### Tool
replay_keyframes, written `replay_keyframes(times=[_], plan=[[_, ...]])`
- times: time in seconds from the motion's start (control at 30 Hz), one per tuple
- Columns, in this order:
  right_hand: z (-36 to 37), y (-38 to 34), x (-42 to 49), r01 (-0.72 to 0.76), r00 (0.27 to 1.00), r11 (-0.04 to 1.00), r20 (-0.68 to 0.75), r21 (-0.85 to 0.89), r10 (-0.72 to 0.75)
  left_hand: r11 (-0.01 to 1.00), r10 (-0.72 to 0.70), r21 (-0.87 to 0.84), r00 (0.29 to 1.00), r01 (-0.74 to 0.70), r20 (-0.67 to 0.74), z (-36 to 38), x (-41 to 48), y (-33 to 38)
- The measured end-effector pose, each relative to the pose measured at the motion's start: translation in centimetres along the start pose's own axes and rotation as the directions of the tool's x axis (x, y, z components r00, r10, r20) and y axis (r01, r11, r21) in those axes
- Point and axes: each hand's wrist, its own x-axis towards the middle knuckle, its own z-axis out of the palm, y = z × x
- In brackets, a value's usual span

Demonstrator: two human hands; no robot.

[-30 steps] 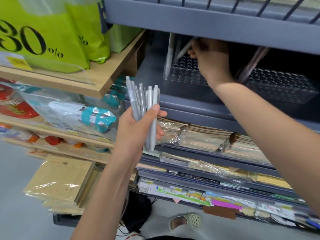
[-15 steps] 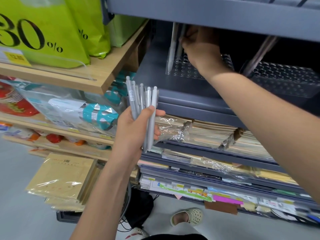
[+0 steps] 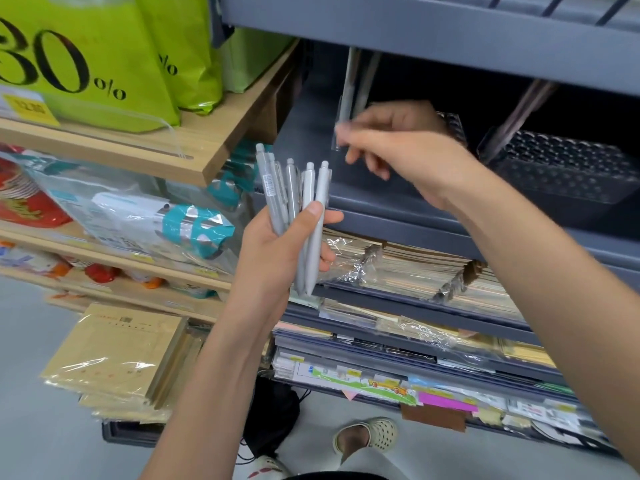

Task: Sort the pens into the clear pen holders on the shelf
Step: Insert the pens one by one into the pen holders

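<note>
My left hand point(image 3: 273, 251) grips a bundle of several grey click pens point(image 3: 294, 188), tips down, in front of the grey metal shelf point(image 3: 388, 216). My right hand point(image 3: 398, 143) hovers just above and to the right of that bundle with loosely curled fingers and holds nothing; it is motion-blurred. It covers most of the left clear pen holder point(image 3: 450, 123), in which two grey pens point(image 3: 350, 81) stand leaning. A second clear holder point(image 3: 561, 168) sits further right with a few darker pens point(image 3: 519, 112) leaning in it.
The shelf above point(image 3: 433, 32) hangs low over both holders. Wrapped notebooks point(image 3: 415, 268) fill the racks below. To the left, a wooden shelf point(image 3: 194, 150) carries green bags point(image 3: 104, 53) and packaged goods. My sandalled foot point(image 3: 367, 436) is on the floor.
My right hand has come out from deep over the left holder, back and down toward the bundle, now empty. My left hand still holds the pens in about the same place.
</note>
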Motion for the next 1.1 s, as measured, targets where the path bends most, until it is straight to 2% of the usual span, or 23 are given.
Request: replay_keyframes(times=[0.1, 0.27, 0.4, 0.5, 0.6, 0.67, 0.83, 0.87, 0.93, 1.03, 1.1], plan=[[-0.2, 0.3, -1.7, -0.049, 0.986, 0.999, 0.156, -0.022, 0.051, 1.0, 0.012, -0.011, 1.0, -0.012, 0.011, 0.8, 0.3, -0.1], [-1.0, 1.2, -2.0, -0.123, 0.969, 0.991, 0.221, 0.053, 0.108, 0.999, 0.031, -0.035, 0.998, -0.029, 0.056, 1.5, 0.4, -0.1], [-1.5, 1.6, -2.1, -0.151, 0.961, 0.966, 0.26, 0.208, 0.095, 0.999, 0.027, -0.039, 0.997, -0.024, 0.075, 2.1, 0.5, 0.0], [-1.9, 1.4, -2.1, -0.182, 0.968, 0.906, 0.23, 0.382, 0.098, 0.999, 0.016, -0.037, 0.997, -0.013, 0.076, 2.2, 0.7, 0.1], [-2.4, 1.1, -1.6, -0.123, 0.992, 0.846, 0.066, 0.518, 0.104, 1.0, -0.001, -0.027, 0.998, 0.003, 0.068, 2.0, 0.8, -0.1], [-2.4, 1.2, -1.5, -0.08, 0.996, 0.843, 0.019, 0.532, 0.083, 1.0, -0.007, -0.029, 0.999, 0.009, 0.05, 2.0, 0.9, -0.2], [-2.1, 1.3, -1.8, -0.059, 0.994, 0.904, 0.11, 0.424, 0.013, 0.998, -0.01, -0.063, 1.0, 0.01, 0.01, 2.3, 1.2, 0.1], [-2.3, 1.2, -1.5, -0.034, 0.998, 0.904, 0.063, 0.427, 0.008, 0.998, -0.008, -0.058, 1.0, 0.008, 0.007, 2.3, 1.2, 0.2], [-3.0, 1.0, -0.6, 0.044, 0.991, 0.882, -0.136, 0.469, 0.022, 0.998, -0.008, -0.06, 1.0, 0.008, -0.006, 2.1, 1.1, 0.2], [-4.1, 1.4, 1.0, 0.176, 0.9, 0.875, -0.433, 0.452, 0.043, 0.998, -0.035, -0.06, 0.999, 0.033, -0.032, 1.8, 1.1, 0.3], [-4.3, 1.9, 1.8, 0.201, 0.86, 0.901, -0.51, 0.384, 0.026, 0.997, -0.05, -0.053, 0.998, 0.048, -0.046, 1.8, 1.0, 0.3]])
